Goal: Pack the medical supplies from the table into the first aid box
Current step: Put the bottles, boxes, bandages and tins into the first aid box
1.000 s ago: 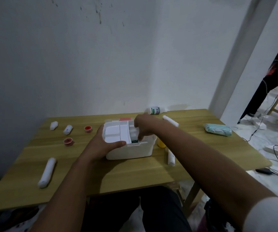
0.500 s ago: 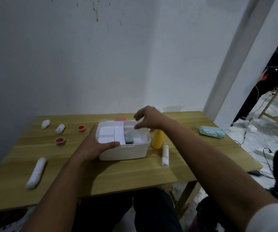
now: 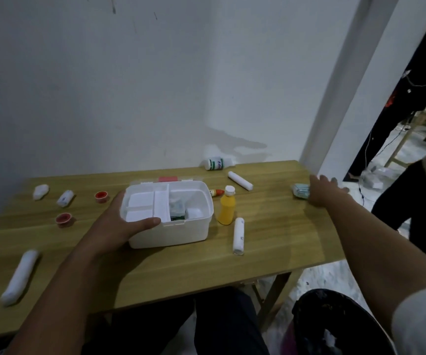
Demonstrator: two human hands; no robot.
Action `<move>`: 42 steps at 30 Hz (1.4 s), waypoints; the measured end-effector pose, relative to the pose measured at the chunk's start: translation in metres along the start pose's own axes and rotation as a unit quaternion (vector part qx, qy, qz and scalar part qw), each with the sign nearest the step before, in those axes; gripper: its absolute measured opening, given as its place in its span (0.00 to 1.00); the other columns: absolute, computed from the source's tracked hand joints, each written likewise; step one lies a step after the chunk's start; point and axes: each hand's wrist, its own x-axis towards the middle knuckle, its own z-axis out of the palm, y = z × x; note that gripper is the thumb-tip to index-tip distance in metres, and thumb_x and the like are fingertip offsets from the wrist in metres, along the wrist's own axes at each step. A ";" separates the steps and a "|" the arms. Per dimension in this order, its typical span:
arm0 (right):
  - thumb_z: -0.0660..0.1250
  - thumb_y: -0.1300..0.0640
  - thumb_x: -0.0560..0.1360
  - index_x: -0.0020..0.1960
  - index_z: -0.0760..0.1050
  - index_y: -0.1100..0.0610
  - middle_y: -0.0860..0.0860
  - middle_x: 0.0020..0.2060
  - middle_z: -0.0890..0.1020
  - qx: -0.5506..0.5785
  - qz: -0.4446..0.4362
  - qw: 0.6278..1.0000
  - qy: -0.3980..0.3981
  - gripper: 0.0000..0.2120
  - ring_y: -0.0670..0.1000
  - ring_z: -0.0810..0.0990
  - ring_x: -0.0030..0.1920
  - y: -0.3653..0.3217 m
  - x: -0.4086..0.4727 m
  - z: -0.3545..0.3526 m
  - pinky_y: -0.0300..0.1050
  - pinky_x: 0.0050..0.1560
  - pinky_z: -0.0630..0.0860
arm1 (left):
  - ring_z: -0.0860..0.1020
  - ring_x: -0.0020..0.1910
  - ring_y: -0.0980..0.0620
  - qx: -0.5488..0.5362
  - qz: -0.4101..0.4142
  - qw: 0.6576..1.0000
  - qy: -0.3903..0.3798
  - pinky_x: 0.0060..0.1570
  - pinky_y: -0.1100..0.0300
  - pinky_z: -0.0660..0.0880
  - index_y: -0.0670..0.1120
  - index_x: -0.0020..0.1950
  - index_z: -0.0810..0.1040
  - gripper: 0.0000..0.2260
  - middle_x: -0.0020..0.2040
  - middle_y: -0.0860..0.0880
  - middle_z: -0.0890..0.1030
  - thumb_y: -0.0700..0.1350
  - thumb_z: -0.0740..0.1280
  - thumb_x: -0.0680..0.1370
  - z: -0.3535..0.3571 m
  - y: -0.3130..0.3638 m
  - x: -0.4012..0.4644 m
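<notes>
The open white first aid box (image 3: 170, 234) stands mid-table, a dark green item (image 3: 177, 211) in its right compartment. My left hand (image 3: 119, 224) grips its left front corner, thumb over the rim. My right hand (image 3: 322, 192) is stretched far right, fingers straight, touching a teal pack (image 3: 299, 190) near the table's right edge. Right of the box stand a yellow bottle (image 3: 226, 210) and a small red-tipped dropper (image 3: 216, 192). Two white rolls (image 3: 238, 235) (image 3: 240, 180) and a green-labelled white bottle (image 3: 215, 163) lie nearby.
Left of the box lie two red pots (image 3: 101, 196) (image 3: 64, 219), two small white items (image 3: 40, 192) (image 3: 65, 198) and a long white roll (image 3: 19, 276). The wall runs behind the wooden table (image 3: 181, 272). A person in dark clothes (image 3: 411, 201) stands at the right.
My right hand has left the box and swung right across the table to the teal pack. My left hand keeps its grip on the box.
</notes>
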 end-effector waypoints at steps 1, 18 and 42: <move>0.66 0.54 0.79 0.76 0.61 0.52 0.57 0.73 0.68 -0.020 0.005 1.000 -0.002 0.28 0.63 0.63 0.74 0.008 0.004 0.009 0.77 0.70 0.58 | 0.73 0.60 0.59 0.001 -0.001 1.000 -0.002 0.44 0.60 0.72 0.65 0.77 0.63 0.53 0.63 0.65 0.73 0.74 0.79 0.55 0.001 0.000 0.000; 0.81 0.53 0.68 0.59 0.83 0.47 0.47 0.52 0.84 0.046 -0.422 0.905 0.017 0.21 0.49 0.82 0.52 -0.171 -0.136 -0.106 0.48 0.54 0.81 | 0.72 0.56 0.67 -0.016 0.005 1.000 -0.004 0.43 0.63 0.71 0.65 0.76 0.64 0.52 0.59 0.70 0.72 0.73 0.79 0.55 0.000 0.016 -0.011; 0.79 0.61 0.72 0.50 0.84 0.58 0.55 0.46 0.86 0.074 -0.413 0.900 -0.117 0.09 0.55 0.87 0.45 -0.258 -0.163 -0.047 0.46 0.44 0.86 | 0.72 0.61 0.55 -0.005 0.003 1.000 -0.002 0.42 0.65 0.71 0.60 0.78 0.63 0.49 0.66 0.60 0.72 0.66 0.81 0.61 0.002 0.009 -0.005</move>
